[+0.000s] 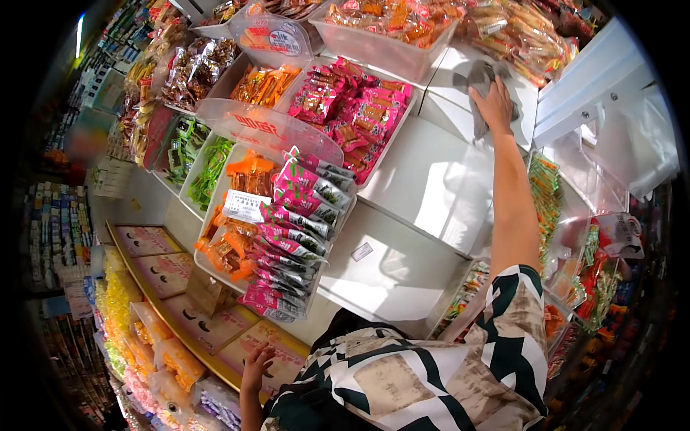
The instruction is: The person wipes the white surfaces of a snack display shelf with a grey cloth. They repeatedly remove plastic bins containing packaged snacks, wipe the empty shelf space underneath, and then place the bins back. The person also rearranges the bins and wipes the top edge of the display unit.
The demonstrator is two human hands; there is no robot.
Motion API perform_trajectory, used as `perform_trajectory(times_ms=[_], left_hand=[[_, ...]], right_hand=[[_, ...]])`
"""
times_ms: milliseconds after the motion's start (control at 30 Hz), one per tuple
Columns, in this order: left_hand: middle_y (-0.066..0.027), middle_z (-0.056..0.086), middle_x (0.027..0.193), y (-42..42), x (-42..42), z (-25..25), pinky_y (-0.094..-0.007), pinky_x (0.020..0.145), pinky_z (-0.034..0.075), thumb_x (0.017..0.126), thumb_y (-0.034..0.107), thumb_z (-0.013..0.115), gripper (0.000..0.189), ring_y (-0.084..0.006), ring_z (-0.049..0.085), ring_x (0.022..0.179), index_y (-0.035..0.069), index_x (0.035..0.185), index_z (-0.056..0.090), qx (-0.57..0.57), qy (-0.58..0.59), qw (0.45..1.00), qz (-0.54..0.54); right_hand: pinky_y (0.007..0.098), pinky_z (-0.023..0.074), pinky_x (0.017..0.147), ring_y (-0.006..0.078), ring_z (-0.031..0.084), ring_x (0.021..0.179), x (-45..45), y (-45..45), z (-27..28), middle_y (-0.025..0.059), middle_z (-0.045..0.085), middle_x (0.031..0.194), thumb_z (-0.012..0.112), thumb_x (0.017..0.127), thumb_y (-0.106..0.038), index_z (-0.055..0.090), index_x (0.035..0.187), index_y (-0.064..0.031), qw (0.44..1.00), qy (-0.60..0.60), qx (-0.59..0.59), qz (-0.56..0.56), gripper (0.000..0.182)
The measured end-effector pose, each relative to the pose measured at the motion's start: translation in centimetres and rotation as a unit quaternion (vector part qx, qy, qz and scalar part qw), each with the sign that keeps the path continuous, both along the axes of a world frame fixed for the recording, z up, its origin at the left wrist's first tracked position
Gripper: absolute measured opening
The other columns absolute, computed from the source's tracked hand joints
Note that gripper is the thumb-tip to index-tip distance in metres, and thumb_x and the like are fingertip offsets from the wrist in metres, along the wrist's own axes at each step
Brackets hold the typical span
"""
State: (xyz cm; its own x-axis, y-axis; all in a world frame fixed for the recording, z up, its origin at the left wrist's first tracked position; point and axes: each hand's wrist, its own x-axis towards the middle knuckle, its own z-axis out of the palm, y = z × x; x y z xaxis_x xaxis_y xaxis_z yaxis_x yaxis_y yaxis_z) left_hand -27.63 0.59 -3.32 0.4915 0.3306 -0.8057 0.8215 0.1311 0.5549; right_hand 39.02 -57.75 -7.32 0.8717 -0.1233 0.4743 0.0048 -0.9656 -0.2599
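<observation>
Out at the end of my stretched arm, my right hand (495,105) presses a grey cloth (480,121) onto the top level of a white stepped display shelf (431,161). My left hand (257,366) hangs low at the left with fingers slightly bent and nothing visible in it. Behind it are pink boxes (269,353) in a gold-edged frame. Left of the bare shelf part sit a bin of pink-wrapped snacks (372,113) and a tray holding pink-and-green snack packets (302,215) beside orange packets (250,172).
A clear bin of wrapped snacks (399,27) borders the wiped level. White metal posts (587,81) and a hanging plastic bag (641,140) stand at the right. More snack bins (544,199) lie beside my right arm. A small label (361,251) lies on the lower step.
</observation>
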Motion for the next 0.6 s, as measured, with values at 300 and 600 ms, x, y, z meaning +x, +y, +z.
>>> perform_trajectory(times_ms=[300,600], left_hand=[[-0.0086,0.063,0.124,-0.1,-1.2,0.8,-0.0352,0.095,0.046,0.101,0.024,0.052,0.042,-0.0208,0.061,0.113,0.008,0.139,0.05,0.017,-0.055,0.997,0.042],[-0.0088,0.062,0.125,-0.2,-0.5,0.5,-0.0334,0.093,0.048,0.1,0.024,0.053,0.042,-0.0206,0.061,0.112,0.008,0.139,0.049,0.025,-0.1,0.994,0.034]], right_hand=[[0.0474,0.0488,0.089,0.0372,0.059,0.104,-10.8,12.2,-1.4,0.0157,0.065,0.11,0.078,0.069,-0.038,0.054,0.126,-0.0083,0.976,0.021,0.164,0.139,0.069],[0.0488,0.045,0.091,0.0381,0.044,0.113,-17.9,20.1,-8.1,0.0183,0.05,0.12,0.069,0.073,-0.036,0.058,0.103,-0.0014,0.972,0.038,0.028,0.232,0.047]])
